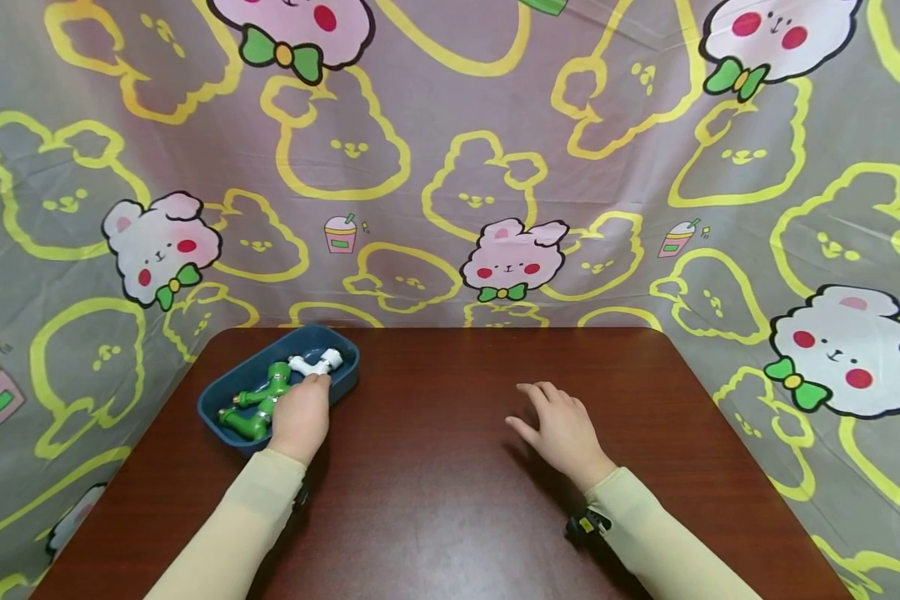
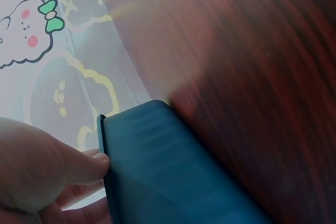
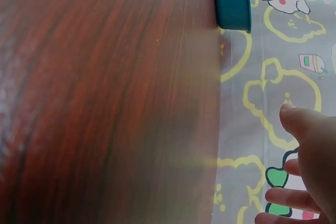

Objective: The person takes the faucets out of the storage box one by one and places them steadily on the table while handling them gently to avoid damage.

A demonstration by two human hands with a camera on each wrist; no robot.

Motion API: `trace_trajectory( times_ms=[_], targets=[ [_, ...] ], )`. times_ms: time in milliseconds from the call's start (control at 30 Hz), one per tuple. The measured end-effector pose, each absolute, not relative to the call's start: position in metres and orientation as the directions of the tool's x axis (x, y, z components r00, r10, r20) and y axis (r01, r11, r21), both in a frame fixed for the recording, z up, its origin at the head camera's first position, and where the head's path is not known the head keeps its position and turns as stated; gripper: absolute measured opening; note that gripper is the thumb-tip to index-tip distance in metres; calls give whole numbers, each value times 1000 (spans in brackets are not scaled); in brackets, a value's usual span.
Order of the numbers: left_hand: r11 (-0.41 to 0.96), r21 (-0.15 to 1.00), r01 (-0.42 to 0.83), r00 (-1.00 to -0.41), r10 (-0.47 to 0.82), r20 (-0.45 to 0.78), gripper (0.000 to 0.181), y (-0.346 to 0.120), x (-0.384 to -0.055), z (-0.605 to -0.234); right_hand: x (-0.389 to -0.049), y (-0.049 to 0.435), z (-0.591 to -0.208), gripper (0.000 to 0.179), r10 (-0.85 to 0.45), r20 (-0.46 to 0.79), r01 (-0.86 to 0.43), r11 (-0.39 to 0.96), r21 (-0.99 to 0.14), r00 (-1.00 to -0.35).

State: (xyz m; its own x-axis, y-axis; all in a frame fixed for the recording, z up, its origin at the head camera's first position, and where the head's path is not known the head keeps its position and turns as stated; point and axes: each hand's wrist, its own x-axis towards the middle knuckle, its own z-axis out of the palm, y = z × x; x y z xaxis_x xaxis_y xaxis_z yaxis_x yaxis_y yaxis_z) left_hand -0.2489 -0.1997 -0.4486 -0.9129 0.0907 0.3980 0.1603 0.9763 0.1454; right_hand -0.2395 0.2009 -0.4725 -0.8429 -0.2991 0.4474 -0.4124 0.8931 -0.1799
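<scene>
A blue tray (image 1: 221,392) stands at the far left of the table. Inside it lie green branched pipe fittings (image 1: 251,425) with metal ends and a white one (image 1: 318,363). My left hand (image 1: 302,417) is at the tray's near right side. In the left wrist view, the thumb of the left hand (image 2: 47,177) touches the tray's rim (image 2: 103,145) and the other fingers pass behind it, partly hidden. Off to the right, my right hand (image 1: 562,433) hovers over the table with its fingers spread and holds nothing. The right wrist view shows that hand (image 3: 310,166) well away from the tray (image 3: 232,3).
The brown wooden table (image 1: 450,500) has rounded far corners. A patterned cloth (image 1: 420,167) with cartoon animals hangs behind it and along both sides. A small black device (image 1: 588,525) sits at my right wrist.
</scene>
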Motion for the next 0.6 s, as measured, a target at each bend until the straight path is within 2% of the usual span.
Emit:
trace_trajectory(
  times_ms=[600],
  targets=[
    [970, 150, 190, -908, 115, 402, 20, -199, -249, -452, -240, 200, -472, 57, -297, 441, -411, 892, -188, -847]
  ],
)
